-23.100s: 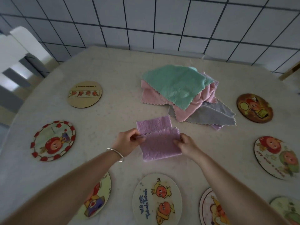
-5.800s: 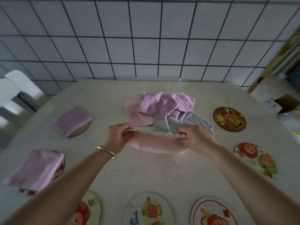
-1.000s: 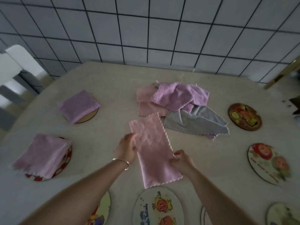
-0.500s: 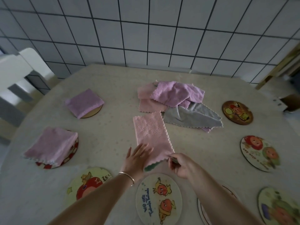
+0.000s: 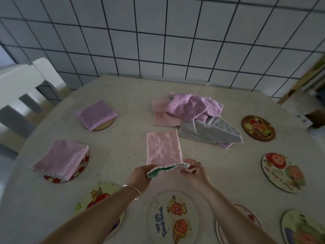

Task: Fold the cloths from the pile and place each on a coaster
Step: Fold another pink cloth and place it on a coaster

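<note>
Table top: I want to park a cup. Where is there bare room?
Bare table lies between the folded pink cloth on the red-rimmed coaster and the pink cloth being folded; also beyond the loose cloth pile, toward the tiled wall. The near edge is crowded with coasters, such as the white cartoon coaster.

The far-left coaster (image 5: 105, 124) shows only a sliver of rim under its folded purple cloth (image 5: 96, 114). A pink cloth (image 5: 61, 159) covers most of the coaster (image 5: 82, 166) nearer. The left arm (image 5: 98, 212) hides part of a near coaster (image 5: 93, 196). Two coasters at the near right (image 5: 302, 228) are cut by the bottom edge. The left fingers (image 5: 149, 170) are tucked under the pink cloth's lifted near end (image 5: 163, 150).
</note>
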